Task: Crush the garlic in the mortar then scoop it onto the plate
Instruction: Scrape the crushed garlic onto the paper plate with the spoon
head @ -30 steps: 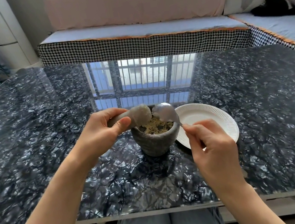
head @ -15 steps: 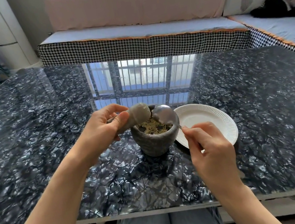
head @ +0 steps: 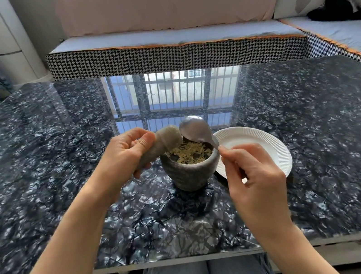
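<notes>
Over the stone mortar (head: 189, 171) on the dark table (head: 62, 180), your left hand (head: 121, 158) grips the pestle (head: 163, 141) tilted at the rim, while your right hand (head: 252, 172) pinches the spoon (head: 196, 131) handle. Crushed garlic (head: 189, 152) sits inside the mortar, and the white plate (head: 267, 146) is just beside it on the right.

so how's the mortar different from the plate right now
The mortar is a deep, dark grey stone cup, while the plate is flat, white and ribbed at the rim. The mortar holds crushed garlic; what shows of the plate is bare. The mortar stands nearer the left hand, with the plate on its right, partly behind the right hand. Both stand on the dark glossy table.
</notes>
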The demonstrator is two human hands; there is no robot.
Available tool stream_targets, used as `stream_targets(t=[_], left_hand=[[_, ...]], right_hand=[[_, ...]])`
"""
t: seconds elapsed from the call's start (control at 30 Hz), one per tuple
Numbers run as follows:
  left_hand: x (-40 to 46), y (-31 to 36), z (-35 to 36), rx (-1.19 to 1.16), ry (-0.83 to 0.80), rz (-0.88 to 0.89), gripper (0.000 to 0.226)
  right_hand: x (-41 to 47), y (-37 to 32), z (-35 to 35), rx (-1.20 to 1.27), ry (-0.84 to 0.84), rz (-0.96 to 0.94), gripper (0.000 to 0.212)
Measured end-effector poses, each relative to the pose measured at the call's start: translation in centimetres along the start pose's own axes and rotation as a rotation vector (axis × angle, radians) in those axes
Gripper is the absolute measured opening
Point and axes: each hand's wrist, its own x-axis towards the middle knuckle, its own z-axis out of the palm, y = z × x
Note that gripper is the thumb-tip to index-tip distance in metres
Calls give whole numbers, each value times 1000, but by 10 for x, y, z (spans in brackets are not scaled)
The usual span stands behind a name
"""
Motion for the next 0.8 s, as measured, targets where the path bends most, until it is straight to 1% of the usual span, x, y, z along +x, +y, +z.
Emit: stream_targets(t=[0.17, 0.27, 0.43, 0.5, 0.63, 0.73, 0.8], left_hand=[[0, -2, -1, -13, -9, 0, 20], [0, -1, -1, -85, -21, -44, 22], [3, 5, -2, -113, -59, -115, 38], [2, 5, -4, -118, -67, -125, 42], [1, 2, -2, -184, -33, -105, 35], [2, 1, 2, -228, 6, -109, 29], [2, 2, 3, -241, 29, -116, 23]], right_hand=[[0, 2, 2, -17, -56, 22, 13], [-5, 8, 1, -74, -91, 51, 14], [-3, 0, 2, 4, -29, 56, 15], [-2, 0, 4, -4, -30, 62, 16], [-8, 6, 4, -64, -78, 75, 14], [-6, 0, 1, -10, -19, 57, 15], [-4, -2, 3, -18, -11, 37, 16]])
